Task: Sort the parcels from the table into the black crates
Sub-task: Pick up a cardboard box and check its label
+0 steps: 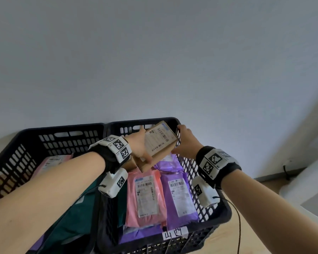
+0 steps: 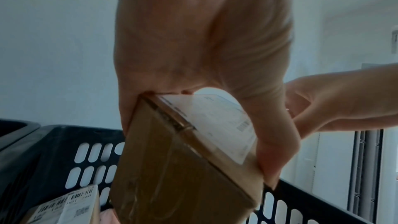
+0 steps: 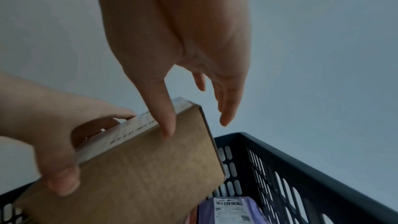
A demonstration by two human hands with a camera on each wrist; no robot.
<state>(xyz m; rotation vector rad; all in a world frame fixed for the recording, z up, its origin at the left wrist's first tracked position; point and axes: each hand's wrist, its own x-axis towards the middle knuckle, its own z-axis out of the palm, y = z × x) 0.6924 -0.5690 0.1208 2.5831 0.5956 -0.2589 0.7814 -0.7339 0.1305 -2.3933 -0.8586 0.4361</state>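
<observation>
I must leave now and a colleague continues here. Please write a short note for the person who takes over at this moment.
Left hand: grips the brown cardboard box over the right black crate.
Right hand: fingers straight, thumb touching the box's side, no grip.
Done: the pink mailer and purple mailer lie in the right crate; the left black crate also holds parcels.
Left: set the box down. The table is not in view.

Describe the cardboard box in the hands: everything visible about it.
The box is flat, brown cardboard with a white barcoded label on its top face. It is held tilted above the right-hand black crate. The left hand grips one end, thumb on the label; the right hand touches the far end with straight fingers.
</observation>
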